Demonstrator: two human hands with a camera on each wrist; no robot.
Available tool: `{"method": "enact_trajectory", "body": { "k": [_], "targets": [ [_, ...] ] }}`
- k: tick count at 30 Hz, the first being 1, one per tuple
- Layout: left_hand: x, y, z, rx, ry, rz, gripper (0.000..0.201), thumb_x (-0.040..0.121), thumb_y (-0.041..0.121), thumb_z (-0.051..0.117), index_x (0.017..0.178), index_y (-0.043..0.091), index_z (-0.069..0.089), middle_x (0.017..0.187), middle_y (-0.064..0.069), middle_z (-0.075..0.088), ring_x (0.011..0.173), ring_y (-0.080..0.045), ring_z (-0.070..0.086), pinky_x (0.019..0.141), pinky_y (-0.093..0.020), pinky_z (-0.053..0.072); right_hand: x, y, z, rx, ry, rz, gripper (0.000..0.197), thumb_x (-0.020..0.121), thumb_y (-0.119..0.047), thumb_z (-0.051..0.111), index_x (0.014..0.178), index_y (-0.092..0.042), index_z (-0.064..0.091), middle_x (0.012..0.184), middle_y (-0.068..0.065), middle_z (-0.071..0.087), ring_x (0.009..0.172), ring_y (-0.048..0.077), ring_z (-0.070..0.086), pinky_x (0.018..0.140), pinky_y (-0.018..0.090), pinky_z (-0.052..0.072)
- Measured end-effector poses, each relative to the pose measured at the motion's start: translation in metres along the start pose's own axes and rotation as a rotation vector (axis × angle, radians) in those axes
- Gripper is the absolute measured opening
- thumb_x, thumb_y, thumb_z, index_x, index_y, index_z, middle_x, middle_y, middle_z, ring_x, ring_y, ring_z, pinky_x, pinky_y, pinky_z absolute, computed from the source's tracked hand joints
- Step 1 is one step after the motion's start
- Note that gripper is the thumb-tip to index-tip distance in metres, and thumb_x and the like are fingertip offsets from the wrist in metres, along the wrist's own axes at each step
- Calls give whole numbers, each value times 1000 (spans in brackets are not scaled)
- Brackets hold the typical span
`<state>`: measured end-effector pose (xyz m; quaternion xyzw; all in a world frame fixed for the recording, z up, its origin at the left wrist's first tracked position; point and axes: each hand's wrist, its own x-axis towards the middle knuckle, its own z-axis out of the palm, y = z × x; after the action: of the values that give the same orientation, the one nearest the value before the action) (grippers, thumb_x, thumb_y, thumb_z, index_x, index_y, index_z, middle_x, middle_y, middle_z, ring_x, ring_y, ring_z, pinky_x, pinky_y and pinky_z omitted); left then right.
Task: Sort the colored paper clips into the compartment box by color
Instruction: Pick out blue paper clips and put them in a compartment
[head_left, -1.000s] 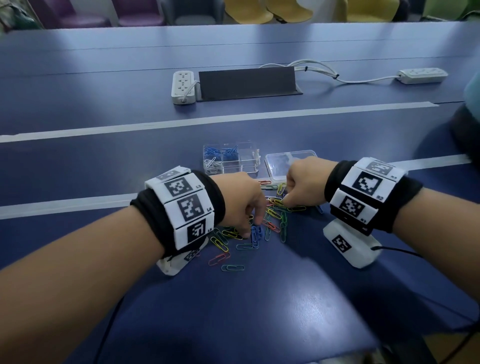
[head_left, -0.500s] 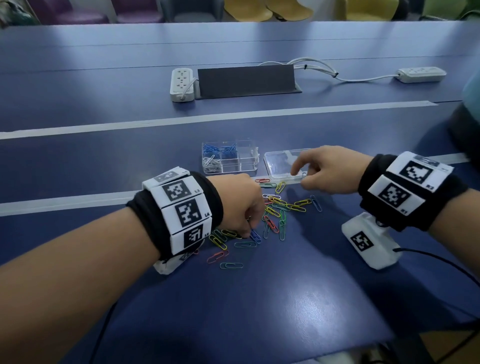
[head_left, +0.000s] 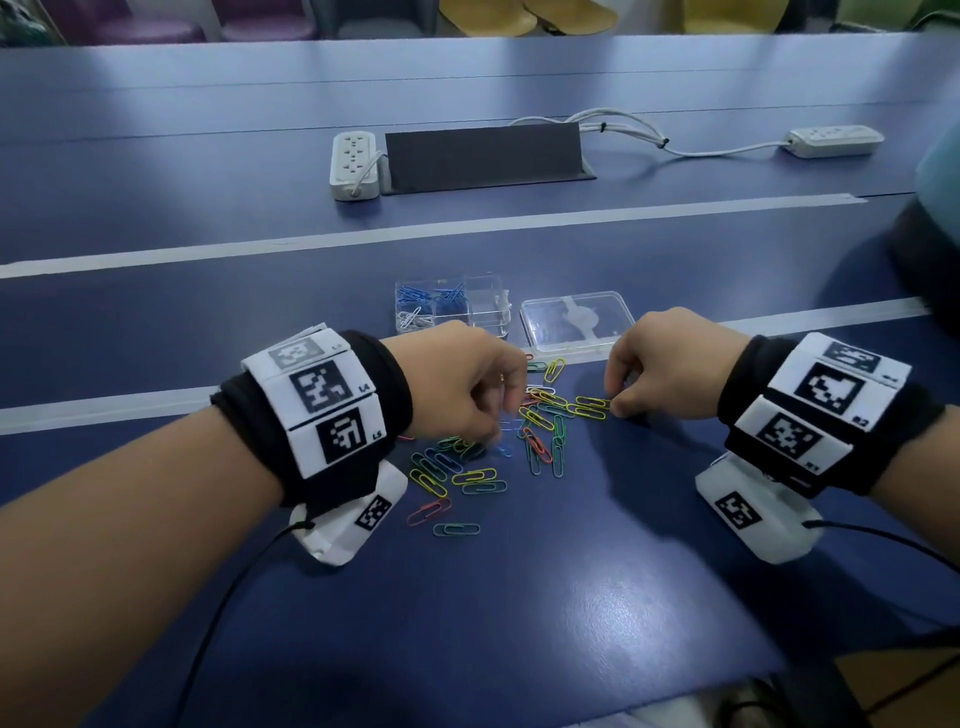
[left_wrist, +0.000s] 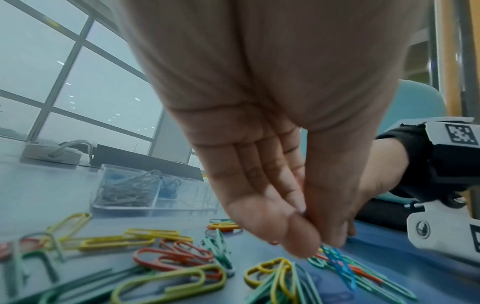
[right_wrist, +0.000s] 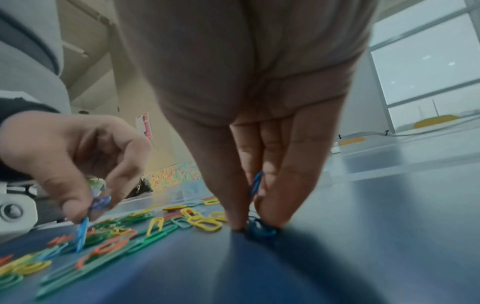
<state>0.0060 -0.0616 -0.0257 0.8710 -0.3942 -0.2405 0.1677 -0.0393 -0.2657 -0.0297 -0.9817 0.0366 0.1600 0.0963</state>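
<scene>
A loose pile of coloured paper clips (head_left: 540, 431) lies on the blue table in front of the clear compartment box (head_left: 488, 293). The box holds blue clips (head_left: 431, 299) and white clips (head_left: 413, 319). My left hand (head_left: 491, 441) is over the pile's left side and pinches blue clips (right_wrist: 83, 228) between thumb and fingers, one hanging down to the table. My right hand (right_wrist: 255, 224) is at the pile's right edge. It pinches a blue clip (right_wrist: 262, 231) on the table and keeps another blue clip (right_wrist: 255, 183) tucked between its fingers.
The box's clear lid (head_left: 576, 319) lies just right of the box. Two white power strips (head_left: 353, 163) and a dark cable hatch (head_left: 483, 156) sit farther back. White tape lines (head_left: 441, 231) cross the table. Chairs stand beyond the far edge.
My right hand has come back from the lid area to the pile's right edge and closed on a blue clip. My left hand has stayed at the pile's left side.
</scene>
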Motion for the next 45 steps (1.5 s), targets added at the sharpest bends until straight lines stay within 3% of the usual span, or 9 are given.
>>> {"method": "enact_trajectory", "body": {
  "k": [5, 9, 11, 13, 18, 22, 28, 38, 45],
  "targets": [
    [-6, -2, -1, -184, -19, -42, 26, 89, 8, 57, 110, 22, 63, 74, -2, 65, 53, -5, 54, 42, -1, 36, 1, -7, -3, -51, 19, 14, 8, 76, -18, 63, 78, -25, 67, 61, -15, 51, 74, 17, 52, 71, 24, 45],
    [-9, -8, -2, -513, -12, -148, 31, 93, -2, 40, 90, 18, 63, 67, -8, 62, 59, -20, 60, 64, -24, 53, 2, -12, -6, 76, 53, -11, 26, 81, -13, 53, 102, -19, 68, 62, -11, 58, 66, 10, 57, 64, 22, 44],
    [-8, -12, -3, -670, 0, -209, 33, 88, -8, 34, 77, 13, 58, 65, -14, 58, 52, -21, 57, 59, -25, 51, 3, -17, -4, 309, -21, -16, 30, 82, -7, 49, 107, -17, 64, 66, 2, 65, 55, 9, 65, 71, 22, 51],
    [-10, -14, -5, -801, 31, -237, 26, 81, -5, 33, 67, 9, 51, 63, -13, 50, 44, -17, 54, 45, -21, 46, 4, -25, -2, 537, -118, -17, 30, 84, -1, 47, 107, -12, 62, 68, 9, 64, 60, 26, 68, 74, 35, 57],
    [-22, -23, -6, -1049, -46, -298, 20, 71, 22, 37, 52, 15, 37, 55, 1, 38, 38, -12, 32, 38, -14, 25, 4, -57, 6, 706, -243, -56, 18, 87, 0, 45, 80, -8, 59, 64, 10, 53, 40, 13, 53, 36, 15, 40],
    [-26, -40, -5, -892, 96, -390, 46, 94, 34, 45, 53, 19, 30, 52, 5, 22, 40, -9, 19, 38, -15, 17, 6, -86, 13, 524, -278, -123, 14, 71, -30, 49, 66, -16, 52, 65, 9, 53, 59, 25, 49, 53, 27, 41],
    [-39, -70, -13, -629, 274, -510, 28, 87, 2, 35, 68, 14, 51, 60, -1, 35, 49, -17, 27, 35, -15, 26, -3, -113, 24, 28, -146, -340, 21, 81, -31, 60, 87, -15, 72, 86, 5, 69, 81, 24, 61, 77, 29, 53],
    [-23, -63, -24, -394, 229, -368, 32, 88, -1, 38, 79, 26, 53, 72, -3, 48, 61, -20, 42, 59, -30, 41, -1, -122, 27, -157, -100, -378, 26, 78, -31, 62, 91, -9, 69, 88, 10, 67, 84, 30, 62, 71, 29, 51],
    [11, -52, -47, -200, 447, -300, 35, 79, -9, 45, 79, 25, 55, 74, 7, 59, 59, -8, 51, 56, -18, 43, -3, -119, 31, -211, -143, -363, 38, 78, -38, 58, 54, -12, 45, 55, 6, 44, 62, 30, 45, 51, 24, 38]
  ]
}}
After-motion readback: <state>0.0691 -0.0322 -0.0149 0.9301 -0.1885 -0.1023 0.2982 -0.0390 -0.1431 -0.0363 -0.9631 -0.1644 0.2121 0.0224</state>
